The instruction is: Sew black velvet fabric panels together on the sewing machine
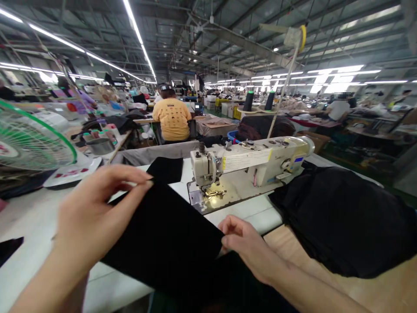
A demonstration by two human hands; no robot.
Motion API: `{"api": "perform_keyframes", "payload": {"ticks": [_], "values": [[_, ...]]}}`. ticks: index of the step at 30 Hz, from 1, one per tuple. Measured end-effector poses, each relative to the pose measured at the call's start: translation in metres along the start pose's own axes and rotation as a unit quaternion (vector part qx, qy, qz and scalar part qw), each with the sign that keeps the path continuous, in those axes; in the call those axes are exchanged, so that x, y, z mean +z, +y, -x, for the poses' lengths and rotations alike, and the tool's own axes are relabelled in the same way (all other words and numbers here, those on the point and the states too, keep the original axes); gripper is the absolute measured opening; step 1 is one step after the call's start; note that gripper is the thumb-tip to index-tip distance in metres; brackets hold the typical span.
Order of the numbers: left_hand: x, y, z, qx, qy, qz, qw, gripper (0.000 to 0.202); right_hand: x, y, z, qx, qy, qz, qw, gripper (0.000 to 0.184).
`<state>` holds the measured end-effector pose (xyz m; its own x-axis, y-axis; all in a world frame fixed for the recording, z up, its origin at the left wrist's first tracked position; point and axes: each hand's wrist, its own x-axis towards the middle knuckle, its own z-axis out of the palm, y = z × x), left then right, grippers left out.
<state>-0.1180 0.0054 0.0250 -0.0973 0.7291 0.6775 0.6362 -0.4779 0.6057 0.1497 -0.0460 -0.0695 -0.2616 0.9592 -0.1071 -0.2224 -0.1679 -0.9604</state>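
Observation:
A black fabric panel is stretched between my two hands in front of the sewing machine. Thumb and fingers of my left hand pinch its upper left corner. My right hand grips the panel's right edge, lower down and nearer the machine bed. The lower part of the cloth hangs towards my lap, where it merges with other dark material. Behind the panel, another black fabric piece lies on the white table, left of the needle area. The machine's lamp lights its needle plate.
A heap of black fabric sits at the right on a wooden board. A green-rimmed fan stands at the left, near a metal pot. A co-worker in a yellow shirt sits ahead. Thread cones stand behind the machine.

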Motion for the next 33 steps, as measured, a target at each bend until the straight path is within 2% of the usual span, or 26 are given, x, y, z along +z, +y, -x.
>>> {"api": "perform_keyframes", "payload": {"ticks": [2, 4, 7, 10, 15, 17, 19, 21, 26, 30, 33], "values": [[0.031, -0.004, -0.019, 0.004, -0.175, -0.033, 0.984, 0.008, 0.005, 0.022, 0.001, 0.021, 0.002, 0.032, 0.999, 0.014], [0.073, -0.026, -0.023, -0.046, -0.294, -0.015, 0.955, 0.003, 0.004, 0.044, 0.000, 0.005, 0.013, 0.114, 0.993, 0.019], [0.132, -0.069, -0.004, -0.079, -0.346, 0.002, 0.935, 0.006, -0.007, 0.069, -0.001, -0.052, 0.009, 0.274, 0.960, 0.019], [0.165, -0.094, 0.021, -0.099, -0.346, 0.009, 0.933, 0.010, -0.025, 0.081, -0.001, -0.135, -0.035, 0.400, 0.906, 0.018], [0.173, -0.100, 0.034, -0.118, -0.327, 0.011, 0.938, 0.009, -0.048, 0.084, -0.002, -0.281, -0.109, 0.513, 0.803, 0.024], [0.176, -0.102, 0.031, -0.122, -0.325, 0.008, 0.938, 0.008, -0.051, 0.082, -0.005, -0.309, -0.121, 0.554, 0.764, 0.021], [0.181, -0.107, 0.026, -0.124, -0.325, 0.003, 0.937, 0.008, -0.052, 0.081, -0.010, -0.319, -0.119, 0.580, 0.740, 0.018], [0.188, -0.111, 0.020, -0.123, -0.327, -0.003, 0.937, 0.008, -0.051, 0.080, -0.016, -0.325, -0.105, 0.586, 0.735, 0.017], [0.199, -0.119, 0.010, -0.111, -0.337, -0.026, 0.935, 0.009, -0.050, 0.083, -0.024, -0.340, -0.088, 0.545, 0.762, 0.020], [0.200, -0.118, 0.006, -0.099, -0.345, -0.059, 0.931, 0.009, -0.052, 0.085, -0.025, -0.347, -0.087, 0.541, 0.761, 0.020], [0.193, -0.106, 0.007, -0.090, -0.327, -0.105, 0.935, 0.009, -0.054, 0.084, -0.023, -0.352, -0.096, 0.548, 0.753, 0.021]]}}
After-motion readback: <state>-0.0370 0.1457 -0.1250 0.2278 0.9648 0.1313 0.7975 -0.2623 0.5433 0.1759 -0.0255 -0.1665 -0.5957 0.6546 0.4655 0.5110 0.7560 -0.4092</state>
